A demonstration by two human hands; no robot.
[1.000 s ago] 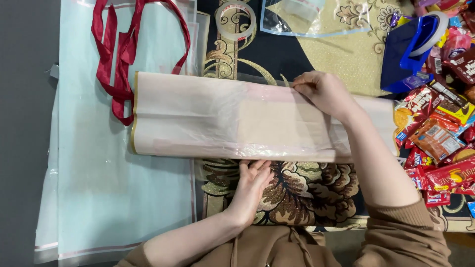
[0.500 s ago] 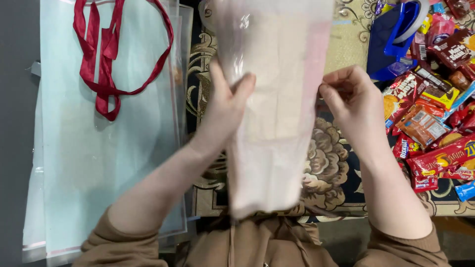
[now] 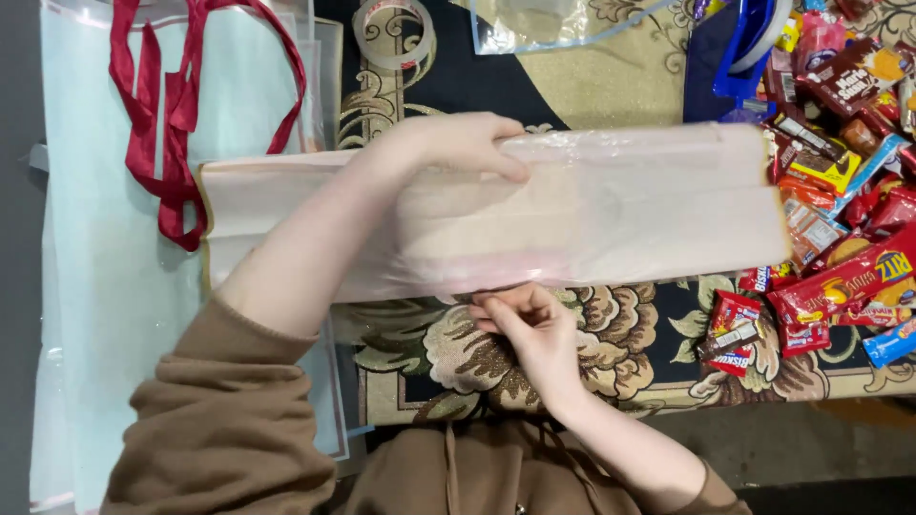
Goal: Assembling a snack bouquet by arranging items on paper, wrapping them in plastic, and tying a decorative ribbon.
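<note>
Head view, looking down. A long, flat translucent plastic bag (image 3: 611, 215) with a pale pink cast lies stretched sideways across the middle of the view, over a patterned floral cloth (image 3: 448, 353); this bag is the landmark for all places below.

Left hand (image 3: 458, 143): lies over the bag's far long edge, near its middle, forearm crossing the bag's left half. Fingers curl down over the edge with the thumb underneath, so the grip is pressed together, pinching the plastic.

Right hand (image 3: 525, 324): sits at the bag's near long edge, just below the middle. Thumb and fingertips are drawn together at the bag's edge; the grip is closed on the plastic film there, pinching it.

Both sleeves are brown.

Left of the bag: a stack of large pale blue-green bags (image 3: 86, 286), lying flat, the bag's left end overlapping it. On that stack, touching the bag's left end, a bundle of dark red ribbon handles (image 3: 162, 114).

Beyond the bag: a roll of clear tape (image 3: 393, 33), lying flat, and a clear plastic sheet (image 3: 544, 24) beside it. Further right, a blue tape dispenser (image 3: 735, 52).

Right of the bag: a heap of wrapped snacks and candy bars (image 3: 849, 191), mostly red, brown and yellow wrappers, the bag's right end overlapping some of them.
</note>
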